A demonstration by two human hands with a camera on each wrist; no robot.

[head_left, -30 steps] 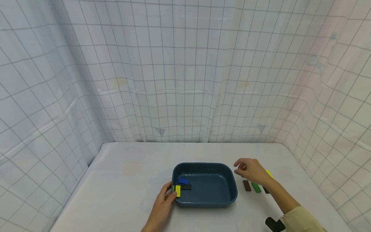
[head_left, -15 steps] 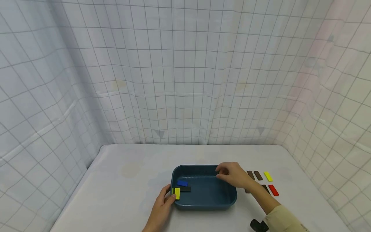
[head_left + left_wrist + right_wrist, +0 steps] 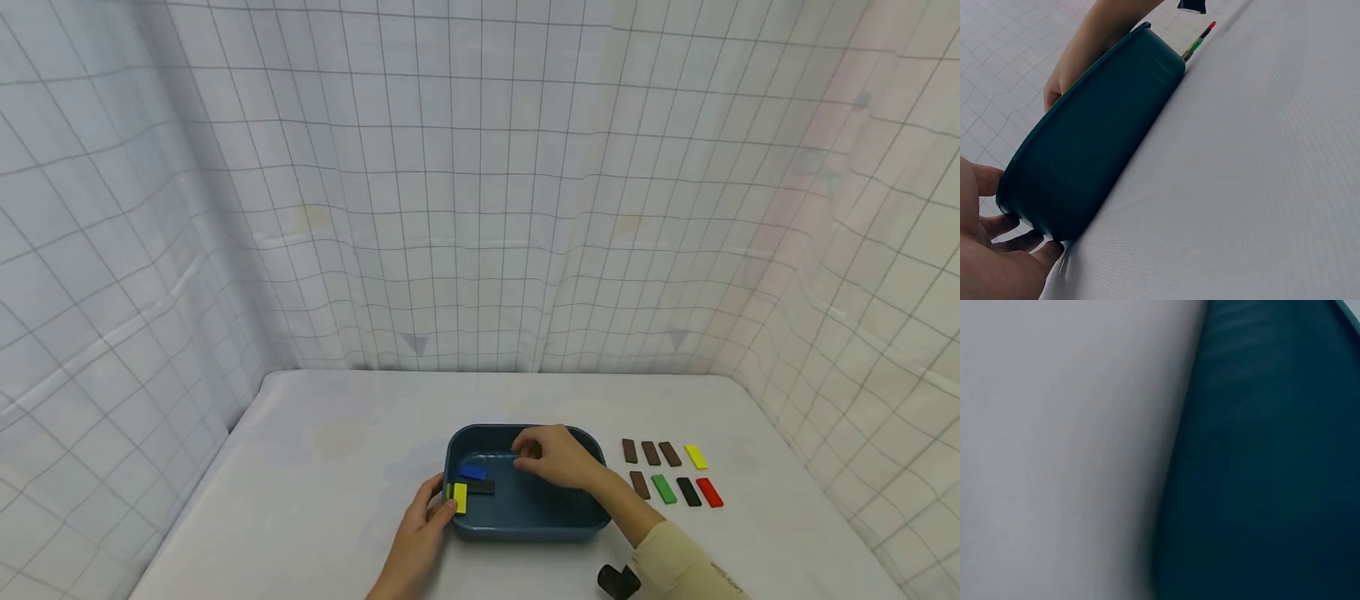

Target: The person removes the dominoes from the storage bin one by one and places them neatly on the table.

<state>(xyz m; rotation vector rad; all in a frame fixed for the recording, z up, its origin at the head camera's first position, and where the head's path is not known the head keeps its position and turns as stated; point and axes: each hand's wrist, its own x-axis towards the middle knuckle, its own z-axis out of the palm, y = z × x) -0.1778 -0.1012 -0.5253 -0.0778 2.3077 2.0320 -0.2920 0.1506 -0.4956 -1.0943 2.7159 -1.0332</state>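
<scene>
Right hand (image 3: 555, 454) has shifted left since the earliest frame, from above the desk (image 3: 360, 467) to over the middle of the bin (image 3: 525, 534); the left hand (image 3: 422, 521) stays at the bin's left end. Right fingers bent toward the thumb; cannot tell whether a piece is pinched there, and the right wrist view shows only bin wall and desk. Left hand grips the end wall, fingers outside, thumb at the rim.

Inside the bin, left end: blue piece (image 3: 473, 472), dark piece (image 3: 481, 487), yellow piece (image 3: 460, 497) with a green edge beside it.

Risks (judged): anything pinched could slip early and land loose, since the fingertips are above the bin floor. Knuckles brushing the blue or dark piece would shift them. Left thumb lies at the yellow piece, contact unclear; a change of grip might topple or drag it. Forearm crosses the right rim; catching it could skew the bin.

Around: two rows on the desk right of the bin, brown pieces (image 3: 651, 452), yellow, green, black and red (image 3: 709, 492). Sleeve (image 3: 686, 562) and black device (image 3: 618, 581) near the front. Gridded curtain (image 3: 495, 167) behind.
</scene>
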